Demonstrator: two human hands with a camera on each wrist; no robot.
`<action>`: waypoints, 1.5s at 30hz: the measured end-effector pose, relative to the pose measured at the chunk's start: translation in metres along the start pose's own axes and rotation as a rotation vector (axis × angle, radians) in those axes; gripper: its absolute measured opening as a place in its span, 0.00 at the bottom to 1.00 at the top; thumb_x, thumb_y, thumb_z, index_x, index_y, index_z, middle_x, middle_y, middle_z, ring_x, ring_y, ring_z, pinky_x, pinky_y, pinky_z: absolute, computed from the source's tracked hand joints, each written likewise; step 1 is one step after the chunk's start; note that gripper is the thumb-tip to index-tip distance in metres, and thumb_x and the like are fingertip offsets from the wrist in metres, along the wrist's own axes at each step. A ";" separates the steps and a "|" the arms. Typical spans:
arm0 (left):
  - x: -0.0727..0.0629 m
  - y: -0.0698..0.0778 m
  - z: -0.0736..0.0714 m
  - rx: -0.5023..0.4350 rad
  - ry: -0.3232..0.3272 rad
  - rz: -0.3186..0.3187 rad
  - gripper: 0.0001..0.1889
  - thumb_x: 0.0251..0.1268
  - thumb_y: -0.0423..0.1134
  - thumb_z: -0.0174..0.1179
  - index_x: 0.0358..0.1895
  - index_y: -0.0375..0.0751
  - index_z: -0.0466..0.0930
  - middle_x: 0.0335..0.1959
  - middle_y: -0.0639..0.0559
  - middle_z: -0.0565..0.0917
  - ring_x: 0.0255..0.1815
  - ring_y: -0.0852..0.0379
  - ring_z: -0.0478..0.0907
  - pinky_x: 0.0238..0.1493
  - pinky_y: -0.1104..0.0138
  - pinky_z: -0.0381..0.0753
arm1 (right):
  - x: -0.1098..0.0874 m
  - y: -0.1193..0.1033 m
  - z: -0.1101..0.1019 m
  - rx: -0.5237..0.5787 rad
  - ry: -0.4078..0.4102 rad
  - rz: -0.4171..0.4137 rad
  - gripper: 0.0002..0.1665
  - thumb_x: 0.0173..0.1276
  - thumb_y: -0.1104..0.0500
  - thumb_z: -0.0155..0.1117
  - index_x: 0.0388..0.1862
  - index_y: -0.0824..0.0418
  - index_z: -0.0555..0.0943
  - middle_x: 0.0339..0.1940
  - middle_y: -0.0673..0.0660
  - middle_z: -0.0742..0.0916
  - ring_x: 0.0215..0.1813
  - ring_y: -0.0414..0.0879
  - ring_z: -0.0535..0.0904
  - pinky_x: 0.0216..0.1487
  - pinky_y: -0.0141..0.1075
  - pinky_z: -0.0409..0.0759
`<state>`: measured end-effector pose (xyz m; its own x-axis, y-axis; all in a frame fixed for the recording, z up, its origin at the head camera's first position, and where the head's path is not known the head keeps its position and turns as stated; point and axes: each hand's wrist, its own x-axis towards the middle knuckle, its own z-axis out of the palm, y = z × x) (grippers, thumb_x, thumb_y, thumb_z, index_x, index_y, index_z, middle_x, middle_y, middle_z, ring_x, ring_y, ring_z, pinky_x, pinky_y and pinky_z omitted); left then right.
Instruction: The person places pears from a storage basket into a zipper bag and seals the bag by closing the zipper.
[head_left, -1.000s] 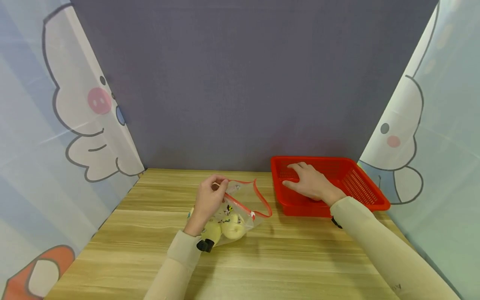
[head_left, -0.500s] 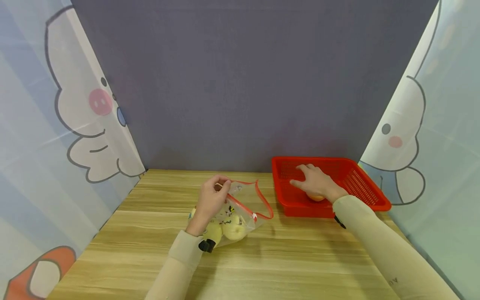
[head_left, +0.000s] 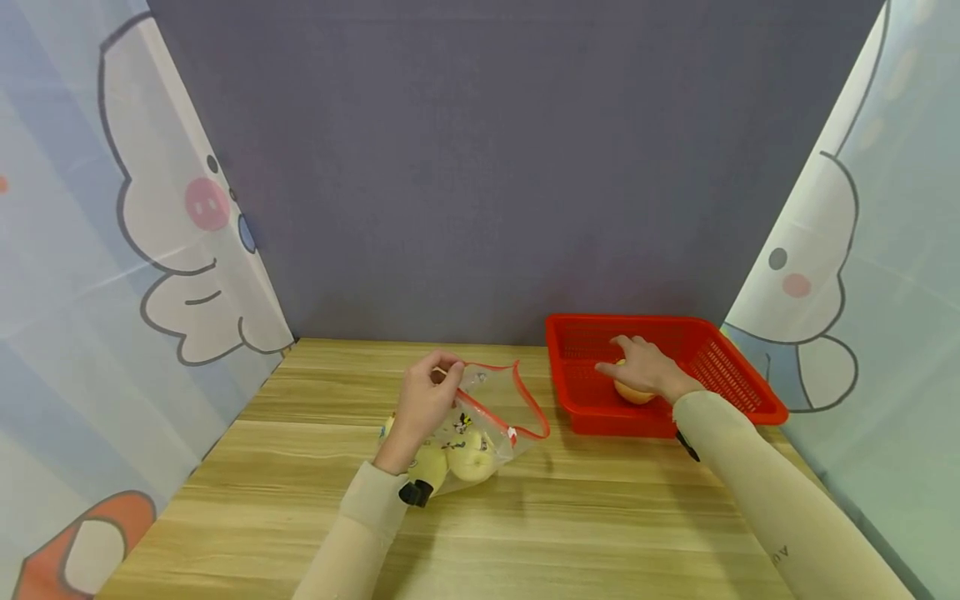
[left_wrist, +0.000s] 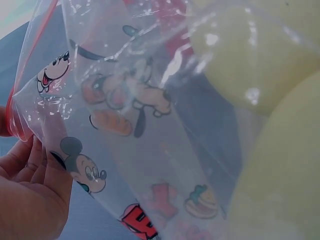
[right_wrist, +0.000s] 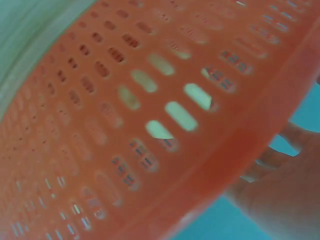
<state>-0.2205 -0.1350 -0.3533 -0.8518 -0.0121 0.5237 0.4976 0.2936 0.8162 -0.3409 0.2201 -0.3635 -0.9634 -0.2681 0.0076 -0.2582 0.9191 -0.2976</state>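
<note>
My left hand (head_left: 426,398) pinches the rim of a clear zip bag (head_left: 501,402) with a red edge and cartoon prints. Its mouth gapes toward the right. Pale yellow, apple-like fruit (head_left: 471,458) lies inside, filling the right of the left wrist view. Over the red basket (head_left: 622,425) my right hand (head_left: 651,369) reaches with thumb and forefinger spread. Just below the palm sits a round yellow-orange fruit (head_left: 634,394), partly covered by the hand. In the right wrist view, the basket's slotted wall hides much of the scene.
The bag and basket stand on a wood-grain table (head_left: 300,467). A dark grey panel (head_left: 450,183) rises behind it. Printed curtains (head_left: 900,333) hang at both sides.
My right hand has shifted slightly right over the basket, and more of the fruit beneath it shows. The left hand keeps its hold on the bag.
</note>
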 end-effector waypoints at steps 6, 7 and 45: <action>-0.001 0.002 -0.001 -0.004 0.001 -0.012 0.06 0.74 0.27 0.58 0.44 0.27 0.83 0.37 0.30 0.82 0.22 0.44 0.78 0.19 0.67 0.81 | 0.001 0.010 0.002 0.009 -0.015 0.017 0.48 0.72 0.36 0.55 0.76 0.70 0.62 0.73 0.79 0.65 0.70 0.78 0.60 0.66 0.73 0.64; -0.001 0.002 0.000 -0.003 0.003 -0.011 0.06 0.74 0.27 0.58 0.44 0.27 0.83 0.37 0.30 0.82 0.22 0.44 0.78 0.20 0.67 0.81 | 0.000 0.010 0.002 0.008 -0.018 0.021 0.48 0.72 0.36 0.55 0.75 0.70 0.62 0.72 0.79 0.65 0.69 0.78 0.61 0.65 0.72 0.65; -0.001 -0.002 0.002 -0.007 -0.007 -0.020 0.06 0.74 0.28 0.57 0.43 0.27 0.83 0.34 0.37 0.81 0.22 0.39 0.79 0.19 0.69 0.79 | -0.001 0.032 0.020 0.156 -0.214 0.019 0.38 0.66 0.50 0.71 0.63 0.74 0.67 0.41 0.60 0.78 0.39 0.53 0.74 0.38 0.41 0.77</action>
<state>-0.2213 -0.1334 -0.3559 -0.8628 -0.0116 0.5054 0.4812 0.2871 0.8283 -0.3464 0.2441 -0.3920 -0.9261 -0.3219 -0.1968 -0.2101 0.8733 -0.4395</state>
